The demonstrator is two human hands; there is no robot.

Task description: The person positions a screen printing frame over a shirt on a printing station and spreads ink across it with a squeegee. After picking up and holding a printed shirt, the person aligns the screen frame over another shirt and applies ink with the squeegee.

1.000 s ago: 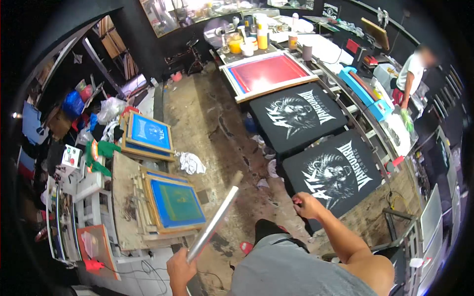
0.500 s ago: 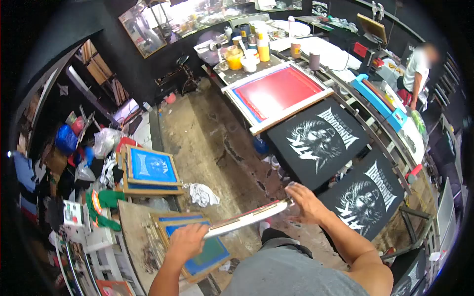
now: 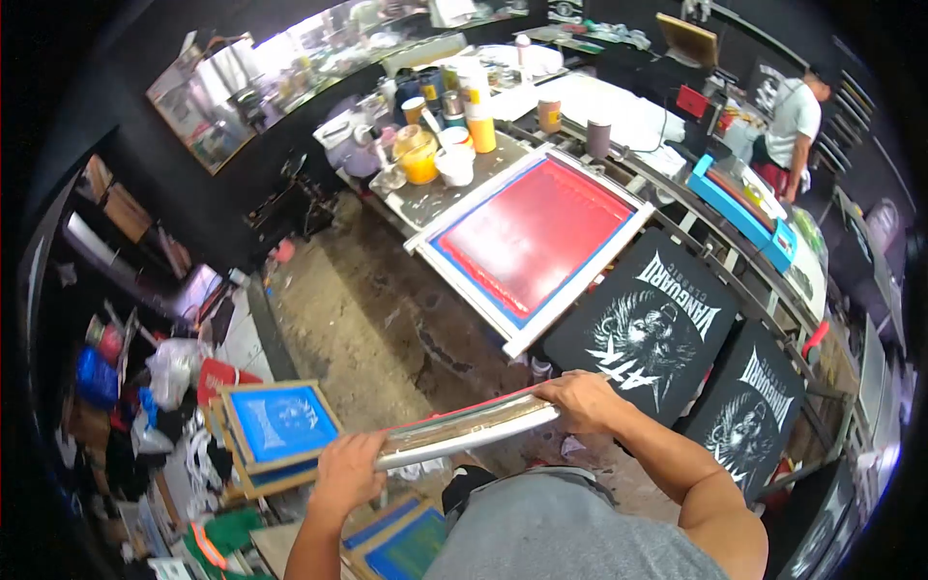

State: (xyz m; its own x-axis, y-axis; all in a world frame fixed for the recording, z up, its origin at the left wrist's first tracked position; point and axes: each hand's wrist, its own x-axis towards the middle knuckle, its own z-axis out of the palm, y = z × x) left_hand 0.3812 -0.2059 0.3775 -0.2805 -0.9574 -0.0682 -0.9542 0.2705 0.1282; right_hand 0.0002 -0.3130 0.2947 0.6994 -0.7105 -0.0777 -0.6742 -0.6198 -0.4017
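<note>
A long framed board (image 3: 469, 430), seen nearly edge-on with a pale rim and a red strip along its top, spans the space before my torso. My left hand (image 3: 350, 471) is closed around its left end. At the other end, my right hand (image 3: 577, 400) grips it with the fingers over the edge. Beyond it lies a white-framed screen (image 3: 541, 237) with a red surface and blue border. Right of that screen is a black shirt (image 3: 650, 324) with a white lion print, and a second printed black shirt (image 3: 744, 411) lies nearer.
Paint jars and a yellow tub (image 3: 417, 155) stand on the bench behind the red screen. A blue machine (image 3: 739, 213) is at the right. A person (image 3: 793, 130) stands beyond it. Blue screens (image 3: 283, 422) lie low at the left.
My right hand has gone from free to gripping the board's right end. The board has swung from steep to nearly level. The view has turned, bringing the red screen nearer.
</note>
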